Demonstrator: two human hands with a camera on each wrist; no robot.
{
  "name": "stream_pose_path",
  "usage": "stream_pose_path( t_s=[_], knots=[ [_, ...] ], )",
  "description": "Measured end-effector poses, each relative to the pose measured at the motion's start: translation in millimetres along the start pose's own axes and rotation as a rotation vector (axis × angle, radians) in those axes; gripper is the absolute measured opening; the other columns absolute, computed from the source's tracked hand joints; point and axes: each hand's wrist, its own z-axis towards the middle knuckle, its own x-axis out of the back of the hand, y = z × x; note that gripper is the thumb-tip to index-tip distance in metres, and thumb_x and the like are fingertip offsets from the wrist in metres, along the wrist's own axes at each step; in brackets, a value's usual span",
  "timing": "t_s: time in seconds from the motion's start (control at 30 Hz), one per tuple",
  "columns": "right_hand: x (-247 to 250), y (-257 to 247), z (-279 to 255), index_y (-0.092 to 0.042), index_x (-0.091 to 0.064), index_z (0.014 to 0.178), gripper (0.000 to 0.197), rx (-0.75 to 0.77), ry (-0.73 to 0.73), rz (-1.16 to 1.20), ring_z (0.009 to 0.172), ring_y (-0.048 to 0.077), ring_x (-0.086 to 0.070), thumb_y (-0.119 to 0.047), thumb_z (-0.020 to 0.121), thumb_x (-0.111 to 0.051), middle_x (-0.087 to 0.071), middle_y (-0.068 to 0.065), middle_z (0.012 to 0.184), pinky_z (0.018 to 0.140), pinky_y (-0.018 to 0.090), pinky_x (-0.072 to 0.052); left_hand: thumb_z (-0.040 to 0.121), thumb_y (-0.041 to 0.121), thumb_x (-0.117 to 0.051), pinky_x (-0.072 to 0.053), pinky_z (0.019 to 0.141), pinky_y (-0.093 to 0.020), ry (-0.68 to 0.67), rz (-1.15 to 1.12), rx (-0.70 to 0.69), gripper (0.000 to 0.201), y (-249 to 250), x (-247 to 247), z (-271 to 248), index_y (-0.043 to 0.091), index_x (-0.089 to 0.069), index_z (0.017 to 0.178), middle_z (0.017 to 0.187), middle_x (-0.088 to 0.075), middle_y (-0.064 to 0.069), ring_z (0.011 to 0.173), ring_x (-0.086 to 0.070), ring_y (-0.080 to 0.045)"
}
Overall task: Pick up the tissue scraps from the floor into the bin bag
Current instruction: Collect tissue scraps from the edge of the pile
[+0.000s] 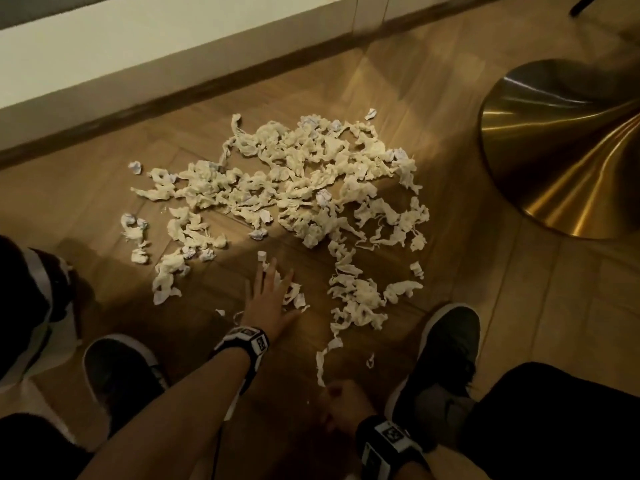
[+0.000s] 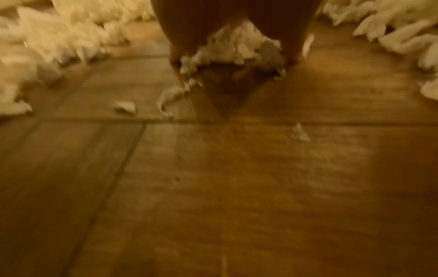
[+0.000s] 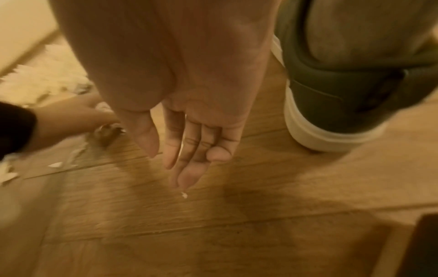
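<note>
Just under left hand [image 1: 268, 303]: tissue scraps [image 1: 294, 299]

Wood-plank floor [image 1: 519, 306] throughout, laid in angled boards with dark seams, lit warm and dim. Pale wall [image 1: 138, 46] across 11 to 12 o'clock, edged below by a dark brown skirting [image 1: 173, 98] running diagonally up toward 1 o'clock. Brushed brass table base [image 1: 561, 150], flared and glossy, resting on the boards at 2 to 3 o'clock. Thin dark leg [image 1: 588, 3] at the 1 o'clock corner.
</note>
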Motion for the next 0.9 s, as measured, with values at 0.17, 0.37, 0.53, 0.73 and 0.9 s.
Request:
stream_pose_path(
  t_s=[0.17, 0.37, 0.53, 0.73, 0.9],
  knots=[
    [7, -2, 5, -0.02, -0.056, 0.083, 0.016, -0.01, 0.046, 0.052, 0.053, 0.008, -0.058, -0.015, 0.096, -0.048, -0.062, 0.003, 0.072, 0.047, 0.019, -0.046, 0.094, 0.025, -0.052, -0.024, 0.112, -0.048, 0.215, -0.113, -0.034, 0.048, 2, -19, -6, 0.03, -0.043, 0.141, 0.154, -0.025, -0.005, 0.141, -0.022, -0.03],
    [15, -16, 5, -0.015, -0.061, 0.084, 0.021, 0.02, 0.051, 0.036, 0.047, 0.013, -0.056, -0.013, 0.096, -0.044, -0.063, 0.004, 0.066, 0.047, 0.02, -0.044, 0.092, 0.008, -0.051, -0.044, 0.088, -0.034, 0.085, -0.324, -0.034, 0.028, -1, -13, -2, 0.01, -0.058, 0.118, 0.123, -0.046, -0.009, 0.106, -0.052, -0.026],
    [24, -38, 2, -0.007, -0.063, 0.093, 0.017, 0.117, 0.099, 0.047, 0.051, 0.012, -0.061, -0.013, 0.094, -0.048, -0.066, 0.007, 0.071, 0.055, 0.025, -0.052, 0.09, -0.004, -0.044, -0.04, 0.092, -0.029, 0.24, -0.665, 0.24, 0.03, -2, -7, -12, 0.006, -0.066, 0.109, 0.113, -0.059, -0.01, 0.105, -0.055, -0.023],
    [19, -71, -13, -0.02, -0.059, 0.117, 0.029, 0.314, 0.171, -0.063, 0.093, 0.022, -0.065, -0.016, 0.088, -0.06, -0.063, 0.004, 0.106, 0.075, 0.03, -0.056, 0.089, 0.01, -0.048, -0.042, 0.059, -0.026, 0.155, -1.524, 0.812, 0.017, 14, 14, -38, 0.013, -0.064, 0.084, 0.088, -0.06, -0.009, 0.082, -0.053, -0.024],
    [6, -91, -26, -0.024, -0.064, 0.118, 0.035, 0.551, 0.184, -0.142, 0.084, 0.008, -0.061, -0.021, 0.083, -0.068, -0.066, -0.001, 0.1, 0.074, 0.024, -0.054, 0.088, 0.033, -0.036, -0.044, 0.079, -0.035, -0.044, -1.713, 0.806, 0.027, 25, 17, -63, 0.018, -0.058, 0.094, 0.086, -0.057, -0.005, 0.072, -0.049, -0.019]
  ],
)
